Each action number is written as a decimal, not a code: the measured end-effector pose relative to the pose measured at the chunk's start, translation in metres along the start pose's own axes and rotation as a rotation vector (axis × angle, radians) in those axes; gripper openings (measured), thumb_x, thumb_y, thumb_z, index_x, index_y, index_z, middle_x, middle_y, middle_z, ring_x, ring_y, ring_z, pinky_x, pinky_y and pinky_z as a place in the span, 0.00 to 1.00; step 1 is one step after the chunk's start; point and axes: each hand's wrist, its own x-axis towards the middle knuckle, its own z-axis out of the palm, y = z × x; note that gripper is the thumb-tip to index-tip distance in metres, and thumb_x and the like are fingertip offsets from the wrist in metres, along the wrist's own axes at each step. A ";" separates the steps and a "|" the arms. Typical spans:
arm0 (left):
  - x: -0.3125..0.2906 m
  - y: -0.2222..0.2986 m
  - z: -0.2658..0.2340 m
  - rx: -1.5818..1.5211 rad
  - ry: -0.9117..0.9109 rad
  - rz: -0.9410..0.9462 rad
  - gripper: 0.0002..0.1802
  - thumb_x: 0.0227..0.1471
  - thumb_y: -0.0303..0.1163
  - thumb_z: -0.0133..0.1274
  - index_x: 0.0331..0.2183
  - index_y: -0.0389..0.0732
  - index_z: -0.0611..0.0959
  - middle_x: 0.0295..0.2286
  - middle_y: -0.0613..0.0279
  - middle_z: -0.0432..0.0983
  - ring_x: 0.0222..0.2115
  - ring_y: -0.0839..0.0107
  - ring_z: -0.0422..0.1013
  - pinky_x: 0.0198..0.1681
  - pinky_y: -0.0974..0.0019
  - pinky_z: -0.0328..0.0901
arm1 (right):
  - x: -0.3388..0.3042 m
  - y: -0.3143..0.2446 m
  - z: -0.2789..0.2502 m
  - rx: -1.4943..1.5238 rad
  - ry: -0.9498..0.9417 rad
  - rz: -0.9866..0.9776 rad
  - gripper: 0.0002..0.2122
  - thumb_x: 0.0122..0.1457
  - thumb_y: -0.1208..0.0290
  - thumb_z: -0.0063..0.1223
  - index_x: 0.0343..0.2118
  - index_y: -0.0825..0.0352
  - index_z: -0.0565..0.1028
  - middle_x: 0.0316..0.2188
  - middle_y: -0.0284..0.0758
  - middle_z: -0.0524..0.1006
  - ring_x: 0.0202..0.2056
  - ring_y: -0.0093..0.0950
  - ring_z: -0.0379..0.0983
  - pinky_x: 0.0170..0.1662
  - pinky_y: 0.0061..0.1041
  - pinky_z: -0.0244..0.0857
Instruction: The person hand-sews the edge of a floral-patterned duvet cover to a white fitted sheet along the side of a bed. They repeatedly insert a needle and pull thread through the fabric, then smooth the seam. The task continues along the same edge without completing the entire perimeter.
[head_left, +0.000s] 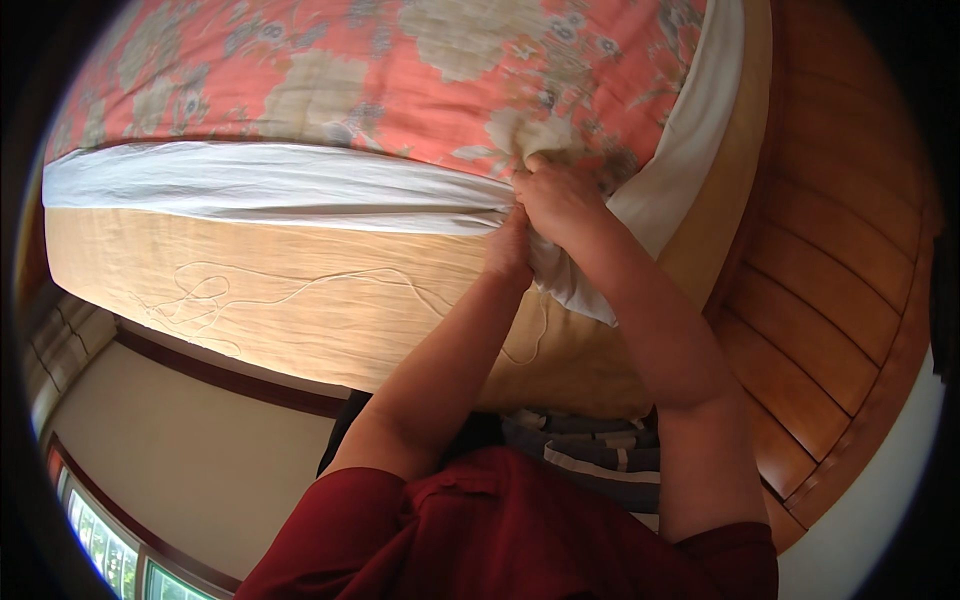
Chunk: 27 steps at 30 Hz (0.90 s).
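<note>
A coral quilt (430, 110) with beige and grey flowers is spread over the bed, its white cloth border (300, 185) folded along the near edge. My left hand (511, 246) is closed on that border near the corner, its fingertips mostly covered. Just above and touching it, my right hand (563, 203) has its fingers pinched together against the puckered flowered cloth. Anything small between the right fingers is hidden. A long pale thread (370, 273) trails in loops over the tan bed cover (300, 320) and passes behind my left forearm.
A brown slatted wooden headboard or panel (810, 270) curves along the right side. More white border (685, 185) hangs loosely at the corner. Folded dark striped cloth (590, 450) lies close to my body. At lower left are a pale wall (190, 430) and a window (100, 530).
</note>
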 end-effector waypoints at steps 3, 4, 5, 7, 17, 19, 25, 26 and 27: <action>0.008 -0.009 -0.003 -0.134 -0.026 0.046 0.26 0.52 0.41 0.51 0.49 0.40 0.69 0.43 0.60 0.70 0.41 0.67 0.68 0.43 0.64 0.64 | 0.006 -0.013 0.010 -0.012 0.189 -0.114 0.07 0.54 0.68 0.43 0.31 0.62 0.73 0.34 0.36 0.72 0.36 0.38 0.73 0.35 0.37 0.67; 0.007 -0.006 0.001 -0.174 -0.039 0.022 0.26 0.52 0.41 0.51 0.49 0.39 0.69 0.43 0.60 0.70 0.41 0.67 0.68 0.44 0.64 0.64 | 0.011 -0.027 0.001 0.162 0.309 -0.137 0.06 0.55 0.68 0.43 0.32 0.63 0.72 0.33 0.35 0.73 0.34 0.35 0.74 0.32 0.35 0.67; 0.006 -0.002 0.003 -0.210 -0.052 -0.004 0.26 0.52 0.41 0.51 0.49 0.39 0.69 0.43 0.60 0.70 0.41 0.67 0.68 0.44 0.64 0.64 | 0.017 -0.043 -0.009 0.337 0.429 -0.158 0.06 0.56 0.69 0.44 0.33 0.63 0.71 0.31 0.35 0.73 0.32 0.31 0.74 0.29 0.33 0.68; 0.005 0.004 0.009 -0.248 -0.059 -0.045 0.26 0.52 0.41 0.51 0.49 0.38 0.69 0.43 0.59 0.70 0.41 0.67 0.68 0.44 0.64 0.64 | 0.025 -0.074 -0.047 0.753 0.281 -0.082 0.05 0.57 0.69 0.46 0.34 0.63 0.70 0.27 0.33 0.73 0.28 0.26 0.73 0.26 0.29 0.68; -0.009 0.022 0.019 0.013 0.058 -0.081 0.26 0.51 0.39 0.51 0.48 0.34 0.70 0.42 0.55 0.70 0.40 0.65 0.68 0.45 0.63 0.63 | -0.032 -0.020 -0.136 0.946 0.275 0.013 0.10 0.61 0.65 0.44 0.37 0.66 0.73 0.21 0.27 0.70 0.20 0.14 0.62 0.24 0.16 0.60; -0.002 0.014 0.011 -0.049 0.027 -0.094 0.27 0.50 0.40 0.52 0.48 0.34 0.70 0.42 0.55 0.70 0.40 0.64 0.69 0.44 0.63 0.63 | -0.045 -0.011 -0.137 0.942 0.217 0.061 0.11 0.62 0.65 0.43 0.39 0.66 0.73 0.19 0.26 0.68 0.19 0.14 0.61 0.23 0.16 0.60; -0.003 0.023 0.010 -0.224 0.140 -0.301 0.31 0.49 0.42 0.54 0.49 0.32 0.69 0.42 0.56 0.70 0.40 0.65 0.68 0.43 0.62 0.64 | -0.126 -0.001 -0.167 1.232 0.405 0.214 0.13 0.61 0.64 0.42 0.42 0.66 0.71 0.19 0.25 0.68 0.18 0.13 0.59 0.26 0.19 0.65; 0.002 0.018 0.005 -0.234 0.163 -0.278 0.31 0.48 0.42 0.55 0.49 0.32 0.69 0.43 0.57 0.70 0.40 0.65 0.68 0.43 0.63 0.64 | -0.142 -0.004 -0.179 1.295 0.579 0.174 0.15 0.62 0.63 0.39 0.45 0.68 0.70 0.18 0.25 0.66 0.17 0.14 0.58 0.26 0.19 0.67; 0.006 0.011 0.003 -0.245 0.176 -0.261 0.31 0.48 0.42 0.55 0.49 0.32 0.69 0.43 0.57 0.70 0.40 0.66 0.68 0.43 0.63 0.64 | -0.160 0.001 -0.186 1.320 0.750 0.114 0.16 0.63 0.63 0.37 0.47 0.68 0.68 0.21 0.27 0.67 0.18 0.15 0.59 0.27 0.19 0.68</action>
